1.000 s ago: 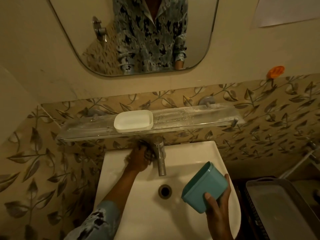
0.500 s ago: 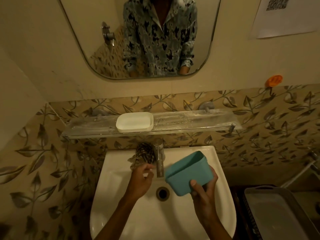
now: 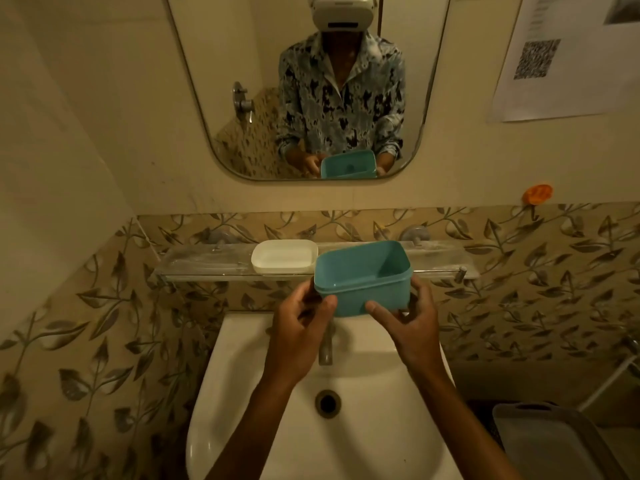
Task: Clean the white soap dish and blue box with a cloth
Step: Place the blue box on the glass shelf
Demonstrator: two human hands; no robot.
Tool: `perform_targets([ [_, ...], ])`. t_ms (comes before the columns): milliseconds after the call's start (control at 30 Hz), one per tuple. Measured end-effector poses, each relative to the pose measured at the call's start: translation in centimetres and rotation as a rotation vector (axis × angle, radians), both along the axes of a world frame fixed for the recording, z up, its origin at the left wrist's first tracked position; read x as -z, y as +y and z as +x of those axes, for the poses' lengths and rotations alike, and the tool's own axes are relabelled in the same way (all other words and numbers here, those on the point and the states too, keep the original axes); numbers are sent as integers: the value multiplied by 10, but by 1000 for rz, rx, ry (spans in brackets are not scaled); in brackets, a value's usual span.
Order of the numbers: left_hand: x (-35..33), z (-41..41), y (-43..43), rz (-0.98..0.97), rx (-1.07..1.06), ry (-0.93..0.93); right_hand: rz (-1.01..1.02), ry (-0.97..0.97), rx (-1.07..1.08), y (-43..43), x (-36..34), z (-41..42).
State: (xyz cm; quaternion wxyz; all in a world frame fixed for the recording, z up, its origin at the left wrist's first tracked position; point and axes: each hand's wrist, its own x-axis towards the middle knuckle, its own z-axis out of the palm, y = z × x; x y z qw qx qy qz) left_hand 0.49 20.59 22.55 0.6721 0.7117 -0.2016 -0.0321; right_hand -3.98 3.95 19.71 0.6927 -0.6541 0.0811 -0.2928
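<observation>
Blue box (image 3: 363, 289) gripped at either end by the left hand (image 3: 298, 334) and right hand (image 3: 415, 327), held over the sink (image 3: 235, 375), white soap dish (image 3: 284, 256) set on the far shelf (image 3: 201, 265), just left.

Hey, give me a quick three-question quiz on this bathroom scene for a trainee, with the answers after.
1. True or false: the blue box is turned upside down.
2. Where is the white soap dish?
A. inside the box
B. on the glass shelf, left of the box
C. on the glass shelf, right of the box
3. Fill in: the box is gripped by ___ hand(s).

Key
1. False: its open side faces up.
2. B.
3. Both: the left hand and the right hand each grip one end.
</observation>
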Motion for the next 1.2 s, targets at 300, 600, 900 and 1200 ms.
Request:
perform_targets([
  [300, -40, 59, -27, 143, -200, -129, -382, 12, 98, -25, -51, 45],
  [600, -37, 88, -30, 319, -157, -291, -425, 110, 30, -40, -52, 66],
  [900, -17, 90, -33, 433, -251, -323, -471, 179, 48, -36, -36, 72],
  [1200, -7, 92, -33, 601, -312, -325, -631, 263, 104, -34, -27, 76],
])
